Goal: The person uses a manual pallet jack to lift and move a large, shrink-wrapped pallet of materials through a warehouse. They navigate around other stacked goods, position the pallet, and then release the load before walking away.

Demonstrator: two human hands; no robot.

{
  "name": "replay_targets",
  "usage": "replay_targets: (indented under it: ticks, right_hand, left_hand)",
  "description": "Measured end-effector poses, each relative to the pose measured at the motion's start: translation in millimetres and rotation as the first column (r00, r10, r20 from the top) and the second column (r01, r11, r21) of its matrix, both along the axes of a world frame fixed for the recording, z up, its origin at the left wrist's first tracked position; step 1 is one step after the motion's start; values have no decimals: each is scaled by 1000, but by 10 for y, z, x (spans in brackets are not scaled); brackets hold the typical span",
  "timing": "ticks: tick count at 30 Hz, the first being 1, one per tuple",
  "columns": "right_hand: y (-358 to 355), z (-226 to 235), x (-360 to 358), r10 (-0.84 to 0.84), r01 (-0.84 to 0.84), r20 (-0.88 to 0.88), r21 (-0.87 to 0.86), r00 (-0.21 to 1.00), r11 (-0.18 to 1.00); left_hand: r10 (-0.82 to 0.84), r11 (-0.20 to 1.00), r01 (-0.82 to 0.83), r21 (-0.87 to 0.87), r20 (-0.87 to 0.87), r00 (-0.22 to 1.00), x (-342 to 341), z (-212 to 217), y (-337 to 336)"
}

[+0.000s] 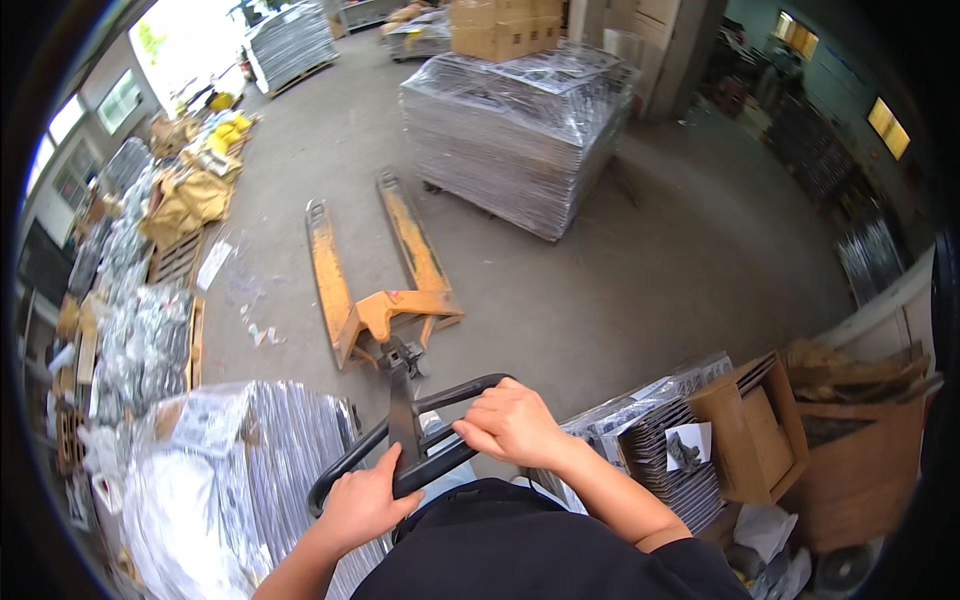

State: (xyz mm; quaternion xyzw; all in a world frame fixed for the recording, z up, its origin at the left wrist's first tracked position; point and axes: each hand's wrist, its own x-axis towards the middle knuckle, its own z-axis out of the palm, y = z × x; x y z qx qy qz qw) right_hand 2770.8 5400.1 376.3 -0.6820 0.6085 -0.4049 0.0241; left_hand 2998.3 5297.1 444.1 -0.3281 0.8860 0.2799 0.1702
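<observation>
Grey concrete floor is spread through a warehouse, where a yellow pallet jack is pointed at a wrapped stack of metal sheets. Its black handle is gripped by the left hand and the right hand, both closed around the loop near the body.

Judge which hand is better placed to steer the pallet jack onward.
Neither clearly: left hand and right hand both grip the black handle loop, one per side.

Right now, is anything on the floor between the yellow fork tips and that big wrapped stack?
No. In the head view, only bare grey floor lies between the yellow pallet jack forks and the wrapped stack.
</observation>
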Motion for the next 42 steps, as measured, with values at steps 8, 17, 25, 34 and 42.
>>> replay_targets:
  ticks: [8, 17, 25, 34, 42]
  right_hand:
    - [740, 173, -142, 22, -22, 36, -3, 999, 1000]
    - [795, 572, 454, -15, 16, 56, -15, 998, 1000]
    - [1142, 761, 1139, 146, -287, 335, 423, 931, 860]
    - [1825, 776, 2191, 58, -243, 347, 518, 936, 820]
    - [2533, 654, 2855, 256, -399, 329, 512, 909, 761]
  left_hand:
    - [-55, 997, 58, 45, -51, 997, 17, 193, 873]
    - [-99, 909, -60, -413, -354, 930, 710, 446, 827]
    - [-304, 878, 102, -468, -380, 874, 1651, 527, 686]
    - [-270, 941, 162, -298, -371, 888, 2452, 541, 1102]
    - [-115, 949, 0, -315, -345, 932, 3149, 414, 2020]
